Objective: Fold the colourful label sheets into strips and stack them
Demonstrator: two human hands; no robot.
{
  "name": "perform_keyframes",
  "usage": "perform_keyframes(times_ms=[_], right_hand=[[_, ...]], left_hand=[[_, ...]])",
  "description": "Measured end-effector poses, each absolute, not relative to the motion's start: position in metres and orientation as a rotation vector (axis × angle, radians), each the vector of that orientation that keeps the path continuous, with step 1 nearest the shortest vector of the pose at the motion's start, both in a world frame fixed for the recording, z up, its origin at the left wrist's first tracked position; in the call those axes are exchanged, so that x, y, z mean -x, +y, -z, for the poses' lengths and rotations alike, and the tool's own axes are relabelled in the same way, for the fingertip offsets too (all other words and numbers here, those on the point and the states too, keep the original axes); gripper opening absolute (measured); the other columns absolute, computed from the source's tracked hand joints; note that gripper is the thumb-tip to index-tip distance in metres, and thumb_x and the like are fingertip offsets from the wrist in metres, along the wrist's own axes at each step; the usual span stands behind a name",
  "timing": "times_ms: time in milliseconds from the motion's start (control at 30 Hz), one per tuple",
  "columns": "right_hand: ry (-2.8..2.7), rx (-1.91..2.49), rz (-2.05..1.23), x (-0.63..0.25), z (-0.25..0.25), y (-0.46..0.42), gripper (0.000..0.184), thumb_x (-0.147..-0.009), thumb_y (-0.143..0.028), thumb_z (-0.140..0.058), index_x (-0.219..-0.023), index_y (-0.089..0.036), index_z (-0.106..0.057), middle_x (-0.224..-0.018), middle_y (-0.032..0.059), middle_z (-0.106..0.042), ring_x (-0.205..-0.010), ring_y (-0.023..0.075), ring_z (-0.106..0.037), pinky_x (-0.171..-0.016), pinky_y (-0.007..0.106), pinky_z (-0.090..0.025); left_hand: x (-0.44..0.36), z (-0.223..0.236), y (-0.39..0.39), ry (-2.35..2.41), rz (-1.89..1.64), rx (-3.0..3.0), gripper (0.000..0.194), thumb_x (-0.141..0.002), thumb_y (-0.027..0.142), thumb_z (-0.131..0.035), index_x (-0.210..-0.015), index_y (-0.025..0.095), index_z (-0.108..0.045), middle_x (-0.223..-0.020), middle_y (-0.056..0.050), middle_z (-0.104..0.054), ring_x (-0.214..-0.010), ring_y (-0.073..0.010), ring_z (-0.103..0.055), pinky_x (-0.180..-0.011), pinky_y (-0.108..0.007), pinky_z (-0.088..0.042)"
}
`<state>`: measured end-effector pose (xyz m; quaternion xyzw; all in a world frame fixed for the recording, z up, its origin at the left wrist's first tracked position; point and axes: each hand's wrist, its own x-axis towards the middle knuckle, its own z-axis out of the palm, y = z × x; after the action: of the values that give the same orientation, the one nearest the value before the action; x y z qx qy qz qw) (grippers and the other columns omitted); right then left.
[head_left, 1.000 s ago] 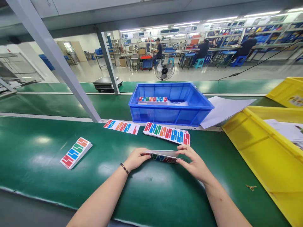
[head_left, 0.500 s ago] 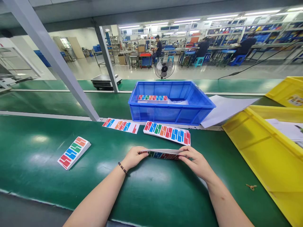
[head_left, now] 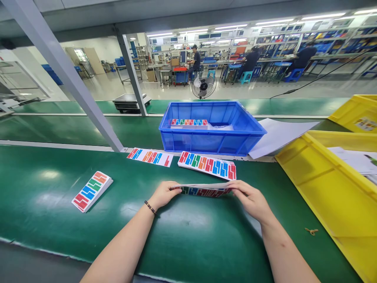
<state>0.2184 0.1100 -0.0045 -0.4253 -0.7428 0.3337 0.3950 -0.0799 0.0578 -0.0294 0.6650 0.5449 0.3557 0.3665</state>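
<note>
Both hands grip a long folded sheet of coloured stickers [head_left: 203, 190] just above the green belt [head_left: 188, 236]. My left hand [head_left: 163, 194] pinches its left end and my right hand [head_left: 251, 200] pinches its right end, fingers curled on its edges. A stack of the same sticker sheets [head_left: 207, 164] lies just beyond. A single strip [head_left: 150, 157] rests left of that stack, and a shorter stack [head_left: 92, 190] lies at the far left.
A blue bin [head_left: 212, 127] holding more sticker sheets stands behind the stack. Yellow bins [head_left: 330, 184] fill the right side, with white paper [head_left: 279, 135] beside them. A slanted metal post [head_left: 67, 74] rises on the left. People sit at benches far behind.
The folded sheet has been raised slightly and shifted a little away from me. Both hands stay on its ends.
</note>
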Motion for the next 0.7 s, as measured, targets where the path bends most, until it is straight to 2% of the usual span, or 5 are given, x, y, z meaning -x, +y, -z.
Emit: perform_keyframes(times_ms=[200,333,467,567,700], right_hand=[[-0.99,1.132,-0.69,-0.221,0.016,0.117,0.016,-0.069,-0.029,-0.062,-0.078,-0.017,-0.069,-0.058,-0.0002,-0.062,-0.053,0.0135,-0.056,-0.055,0.029,-0.047],[-1.282,1.229,-0.871,-0.205,0.023,0.115,0.017,-0.067,-0.029,-0.062,-0.076,-0.018,-0.07,-0.063,0.002,-0.066,-0.058,0.0166,-0.059,-0.059,0.032,-0.048],[-1.652,1.163,-1.085,-0.188,0.026,0.109,0.018,-0.071,-0.031,-0.054,-0.076,-0.021,-0.069,-0.082,0.0041,-0.07,-0.075,0.0206,-0.062,-0.068,0.033,-0.05],[-1.718,1.067,-1.194,-0.185,0.028,0.107,0.022,-0.073,-0.026,-0.048,-0.086,-0.022,-0.065,-0.092,0.0041,-0.068,-0.083,0.02,-0.062,-0.075,0.033,-0.049],[-1.735,0.983,-1.234,-0.188,0.032,0.106,0.034,-0.067,-0.015,-0.048,-0.099,-0.023,-0.056,-0.087,0.0037,-0.065,-0.08,0.018,-0.061,-0.076,0.034,-0.049]], left_hand=[[0.083,0.03,0.058,1.368,-0.897,-1.726,0.019,-0.075,0.024,-0.053,-0.066,0.014,-0.065,-0.067,-0.002,-0.062,-0.066,-0.0138,-0.055,-0.067,-0.025,-0.043],[0.082,0.029,0.058,1.352,-0.966,-1.693,0.014,-0.073,0.023,-0.056,-0.076,0.016,-0.068,-0.093,-0.006,-0.065,-0.086,-0.0177,-0.059,-0.082,-0.03,-0.044],[0.08,0.028,0.057,1.355,-1.009,-1.62,0.015,-0.071,0.021,-0.057,-0.079,0.018,-0.069,-0.123,-0.009,-0.053,-0.102,-0.0214,-0.056,-0.09,-0.035,-0.043],[0.079,0.027,0.057,1.337,-1.002,-1.641,0.018,-0.072,0.019,-0.056,-0.084,0.02,-0.069,-0.12,-0.008,-0.057,-0.104,-0.021,-0.055,-0.093,-0.035,-0.042],[0.077,0.026,0.057,1.315,-0.967,-1.702,0.021,-0.074,0.018,-0.054,-0.087,0.021,-0.07,-0.106,-0.005,-0.065,-0.1,-0.0187,-0.058,-0.093,-0.033,-0.042]])
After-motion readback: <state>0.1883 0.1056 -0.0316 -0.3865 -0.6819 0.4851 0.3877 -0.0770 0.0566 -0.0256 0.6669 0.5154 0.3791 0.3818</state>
